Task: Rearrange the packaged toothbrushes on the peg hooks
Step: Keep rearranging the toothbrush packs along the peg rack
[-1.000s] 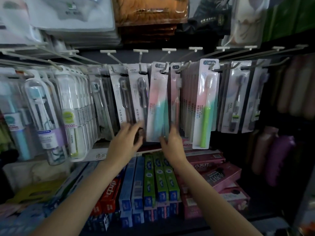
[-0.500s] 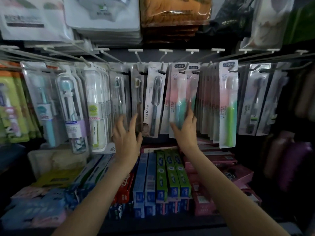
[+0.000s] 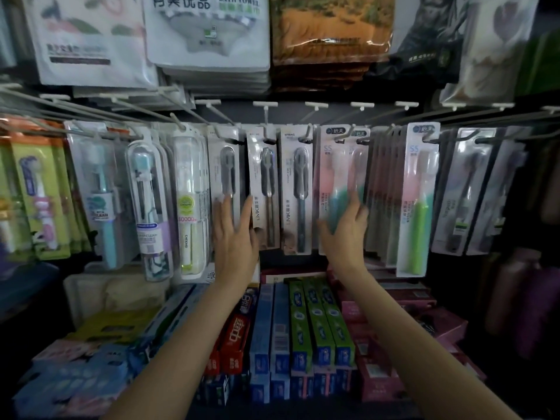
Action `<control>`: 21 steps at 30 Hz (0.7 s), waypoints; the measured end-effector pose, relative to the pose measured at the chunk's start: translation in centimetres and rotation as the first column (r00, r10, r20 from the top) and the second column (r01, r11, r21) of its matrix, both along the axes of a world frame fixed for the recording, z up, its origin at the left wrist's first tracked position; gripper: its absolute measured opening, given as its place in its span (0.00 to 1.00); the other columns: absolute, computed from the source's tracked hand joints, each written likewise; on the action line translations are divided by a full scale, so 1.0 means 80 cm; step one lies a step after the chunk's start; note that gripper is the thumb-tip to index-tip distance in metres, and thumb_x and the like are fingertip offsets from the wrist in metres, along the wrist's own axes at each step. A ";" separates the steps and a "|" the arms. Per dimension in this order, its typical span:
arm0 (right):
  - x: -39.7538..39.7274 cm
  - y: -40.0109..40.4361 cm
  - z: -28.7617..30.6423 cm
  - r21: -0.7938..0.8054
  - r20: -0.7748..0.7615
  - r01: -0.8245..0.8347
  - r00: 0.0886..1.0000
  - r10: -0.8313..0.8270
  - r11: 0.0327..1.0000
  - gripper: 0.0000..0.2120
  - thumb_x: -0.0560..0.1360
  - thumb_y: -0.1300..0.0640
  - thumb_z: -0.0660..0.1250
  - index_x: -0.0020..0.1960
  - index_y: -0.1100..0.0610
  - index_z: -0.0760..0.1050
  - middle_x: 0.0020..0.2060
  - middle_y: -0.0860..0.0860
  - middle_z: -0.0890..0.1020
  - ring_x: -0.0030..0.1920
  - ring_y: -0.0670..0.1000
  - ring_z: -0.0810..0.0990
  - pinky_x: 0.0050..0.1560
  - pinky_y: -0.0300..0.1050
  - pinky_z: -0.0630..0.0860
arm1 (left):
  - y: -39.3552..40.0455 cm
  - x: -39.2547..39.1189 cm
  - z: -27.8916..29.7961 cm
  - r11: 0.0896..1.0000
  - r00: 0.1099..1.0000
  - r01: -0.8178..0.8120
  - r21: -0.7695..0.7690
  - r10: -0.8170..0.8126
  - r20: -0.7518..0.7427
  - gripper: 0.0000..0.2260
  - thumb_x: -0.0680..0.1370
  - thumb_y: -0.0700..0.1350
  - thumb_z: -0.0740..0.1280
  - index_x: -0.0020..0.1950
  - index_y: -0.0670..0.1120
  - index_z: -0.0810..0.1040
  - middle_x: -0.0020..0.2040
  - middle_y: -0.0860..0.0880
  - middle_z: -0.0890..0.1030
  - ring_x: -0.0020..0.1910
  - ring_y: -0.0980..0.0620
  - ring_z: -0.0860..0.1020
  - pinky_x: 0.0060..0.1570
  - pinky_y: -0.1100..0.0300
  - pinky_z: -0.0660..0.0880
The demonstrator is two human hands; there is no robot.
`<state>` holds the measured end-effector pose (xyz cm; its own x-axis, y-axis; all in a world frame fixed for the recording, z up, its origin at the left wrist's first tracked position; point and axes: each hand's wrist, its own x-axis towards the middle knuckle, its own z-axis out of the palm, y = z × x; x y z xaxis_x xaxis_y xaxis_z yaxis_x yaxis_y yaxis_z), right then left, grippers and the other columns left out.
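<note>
Head view: the left hand (image 3: 235,237), fingers straight, lies flat against the grey-and-white carded toothbrush packs (image 3: 225,177) hanging from the white wire peg hooks (image 3: 266,116). The right hand (image 3: 345,234), fingers spread and blurred, touches the pink-and-teal toothbrush pack (image 3: 330,177) on the next hooks; grip unclear. A pink-and-green toothbrush pack (image 3: 416,201) hangs further right. Boxed toothpaste cartons in blue, green and red (image 3: 303,328) sit on the shelf below.
</note>
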<state>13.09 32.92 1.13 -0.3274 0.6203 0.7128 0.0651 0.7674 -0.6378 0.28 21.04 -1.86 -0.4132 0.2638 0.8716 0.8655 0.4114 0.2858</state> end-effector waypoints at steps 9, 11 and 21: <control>-0.046 -0.017 0.064 0.415 0.197 0.170 0.942 -0.271 0.894 0.38 0.75 0.49 0.65 0.75 0.44 0.44 0.75 0.59 0.42 0.74 0.64 0.41 0.70 0.64 0.44 | 0.004 -0.014 0.088 0.985 0.992 -0.120 -0.127 0.114 -0.061 0.44 0.71 0.25 0.57 0.75 0.54 0.40 0.74 0.51 0.33 0.73 0.43 0.33 0.69 0.49 0.39; -0.047 -0.015 0.065 0.420 0.192 0.182 0.939 -0.284 0.889 0.37 0.76 0.49 0.65 0.75 0.43 0.44 0.75 0.58 0.42 0.74 0.64 0.41 0.70 0.65 0.43 | 0.006 -0.020 0.094 0.977 0.990 -0.126 -0.170 0.114 -0.080 0.44 0.70 0.25 0.58 0.75 0.52 0.37 0.74 0.51 0.34 0.73 0.44 0.33 0.71 0.46 0.38; -0.035 -0.009 0.065 0.456 0.224 0.195 0.919 -0.325 0.868 0.37 0.75 0.49 0.65 0.75 0.43 0.45 0.75 0.58 0.48 0.73 0.67 0.44 0.69 0.69 0.47 | 0.004 -0.027 0.081 0.983 0.989 -0.081 -0.163 0.058 -0.136 0.41 0.72 0.27 0.57 0.74 0.49 0.35 0.73 0.48 0.33 0.71 0.49 0.31 0.67 0.56 0.28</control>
